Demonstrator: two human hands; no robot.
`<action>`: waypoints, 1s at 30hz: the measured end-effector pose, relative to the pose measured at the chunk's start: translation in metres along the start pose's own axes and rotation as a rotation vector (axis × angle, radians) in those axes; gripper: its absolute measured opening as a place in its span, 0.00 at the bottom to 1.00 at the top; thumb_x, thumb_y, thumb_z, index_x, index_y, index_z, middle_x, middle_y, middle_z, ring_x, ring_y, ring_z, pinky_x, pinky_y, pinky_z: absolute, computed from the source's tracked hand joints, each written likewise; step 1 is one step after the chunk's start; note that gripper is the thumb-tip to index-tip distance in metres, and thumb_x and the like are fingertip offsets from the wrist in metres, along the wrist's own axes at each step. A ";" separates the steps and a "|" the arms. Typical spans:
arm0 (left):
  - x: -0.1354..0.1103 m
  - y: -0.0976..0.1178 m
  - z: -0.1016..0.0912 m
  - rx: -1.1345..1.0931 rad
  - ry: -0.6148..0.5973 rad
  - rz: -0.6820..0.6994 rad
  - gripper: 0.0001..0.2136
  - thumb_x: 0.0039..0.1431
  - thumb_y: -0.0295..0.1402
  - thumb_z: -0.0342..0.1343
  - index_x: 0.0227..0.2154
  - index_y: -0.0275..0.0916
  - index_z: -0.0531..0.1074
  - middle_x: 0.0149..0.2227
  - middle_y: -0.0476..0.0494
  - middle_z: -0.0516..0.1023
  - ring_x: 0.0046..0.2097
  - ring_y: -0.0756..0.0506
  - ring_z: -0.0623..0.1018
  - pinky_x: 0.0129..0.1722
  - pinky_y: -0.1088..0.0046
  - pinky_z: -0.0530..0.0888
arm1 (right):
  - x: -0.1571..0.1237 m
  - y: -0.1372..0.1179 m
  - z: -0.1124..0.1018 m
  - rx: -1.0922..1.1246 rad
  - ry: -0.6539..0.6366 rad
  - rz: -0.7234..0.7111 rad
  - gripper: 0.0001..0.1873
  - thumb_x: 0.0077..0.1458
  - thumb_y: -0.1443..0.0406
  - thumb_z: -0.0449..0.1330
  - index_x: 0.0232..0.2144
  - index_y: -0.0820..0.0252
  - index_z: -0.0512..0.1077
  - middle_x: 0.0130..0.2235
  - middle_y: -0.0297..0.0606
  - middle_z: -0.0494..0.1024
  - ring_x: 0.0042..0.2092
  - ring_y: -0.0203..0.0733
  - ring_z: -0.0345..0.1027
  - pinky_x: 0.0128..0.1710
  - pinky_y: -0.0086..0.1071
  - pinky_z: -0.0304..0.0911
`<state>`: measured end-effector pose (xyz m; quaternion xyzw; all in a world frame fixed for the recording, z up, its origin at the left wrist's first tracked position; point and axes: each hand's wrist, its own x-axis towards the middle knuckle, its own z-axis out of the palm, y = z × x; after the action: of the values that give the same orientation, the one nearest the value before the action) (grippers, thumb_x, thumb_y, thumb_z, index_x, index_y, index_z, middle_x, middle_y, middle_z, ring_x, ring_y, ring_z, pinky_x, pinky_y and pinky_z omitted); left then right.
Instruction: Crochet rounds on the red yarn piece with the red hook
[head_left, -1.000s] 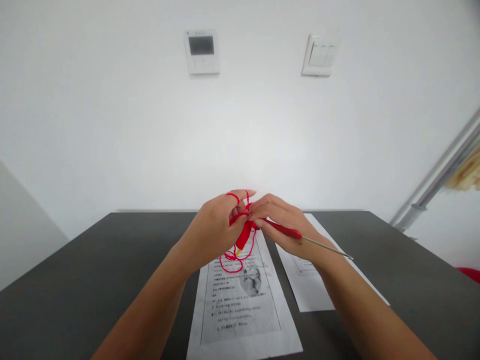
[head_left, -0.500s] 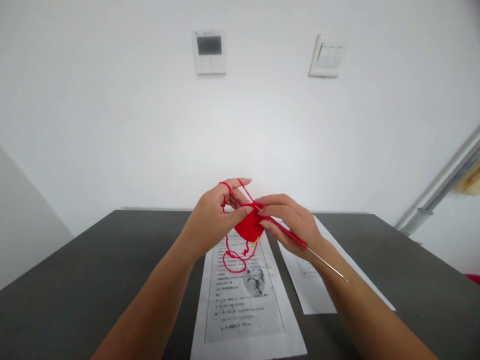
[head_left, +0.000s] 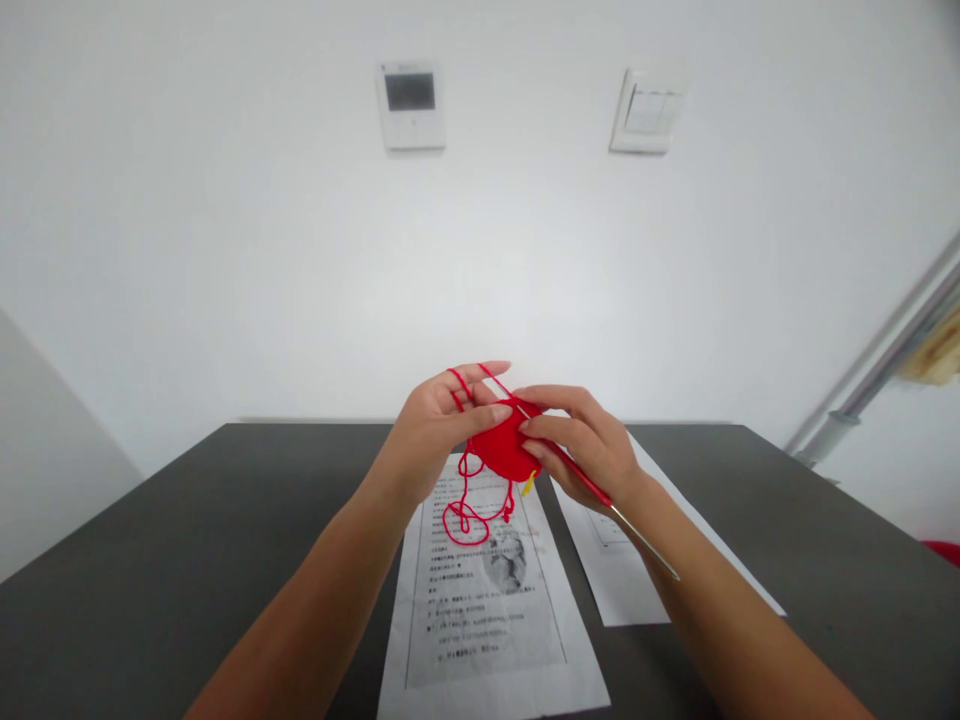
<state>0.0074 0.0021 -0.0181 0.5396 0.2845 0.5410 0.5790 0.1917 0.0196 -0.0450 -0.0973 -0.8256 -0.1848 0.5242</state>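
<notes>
Between my hands is a small red crochet piece [head_left: 501, 448], with a short yellow strand [head_left: 529, 483] at its lower right edge. My left hand [head_left: 439, 425] pinches its upper left edge, thumb in front. Red yarn [head_left: 466, 543] loops around the raised left index finger, runs down to the work, and also hangs in loose loops below. My right hand [head_left: 589, 440] grips a crochet hook [head_left: 577, 470] with a red handle and a metal shaft that points down to the right. Its working tip meets the top edge of the piece, partly hidden by fingers.
A printed sheet [head_left: 480, 620] with a picture lies on the dark table [head_left: 225, 560] under the hanging yarn. Another paper [head_left: 626, 590] lies partly beneath my right forearm. Behind stands a white wall with a panel [head_left: 412, 105] and a switch [head_left: 649, 110].
The crochet piece has turned slightly and shifted a little right, and its yellow strand shows more. The hook's free end has tilted lower. Both hands keep their hold.
</notes>
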 end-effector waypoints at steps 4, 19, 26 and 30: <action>0.001 -0.003 0.003 -0.034 0.045 0.002 0.28 0.41 0.31 0.71 0.48 0.33 0.73 0.26 0.53 0.74 0.29 0.53 0.74 0.33 0.76 0.71 | -0.003 0.001 0.003 -0.006 -0.012 0.070 0.12 0.61 0.68 0.57 0.47 0.54 0.70 0.45 0.44 0.78 0.43 0.44 0.74 0.39 0.36 0.74; 0.001 -0.005 0.006 0.212 0.116 0.168 0.29 0.48 0.32 0.66 0.54 0.29 0.67 0.27 0.53 0.74 0.29 0.52 0.73 0.31 0.76 0.71 | 0.001 -0.007 0.008 -0.106 -0.013 0.129 0.07 0.61 0.71 0.56 0.42 0.58 0.68 0.44 0.47 0.76 0.43 0.43 0.73 0.39 0.37 0.74; 0.001 -0.005 -0.002 0.538 0.097 0.265 0.26 0.55 0.31 0.59 0.57 0.30 0.66 0.30 0.50 0.74 0.33 0.50 0.74 0.36 0.72 0.71 | 0.006 -0.010 0.004 -0.063 -0.064 0.155 0.05 0.62 0.70 0.55 0.40 0.60 0.68 0.42 0.47 0.77 0.42 0.43 0.74 0.39 0.38 0.74; -0.002 0.000 -0.005 0.704 0.078 0.268 0.25 0.56 0.30 0.57 0.57 0.30 0.67 0.31 0.47 0.76 0.35 0.48 0.75 0.40 0.68 0.72 | 0.008 -0.011 0.001 -0.026 -0.085 0.170 0.04 0.62 0.70 0.55 0.39 0.61 0.70 0.41 0.48 0.78 0.42 0.44 0.74 0.40 0.39 0.74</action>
<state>0.0023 0.0024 -0.0201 0.7170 0.4015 0.5012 0.2710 0.1833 0.0092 -0.0403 -0.1815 -0.8334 -0.1459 0.5013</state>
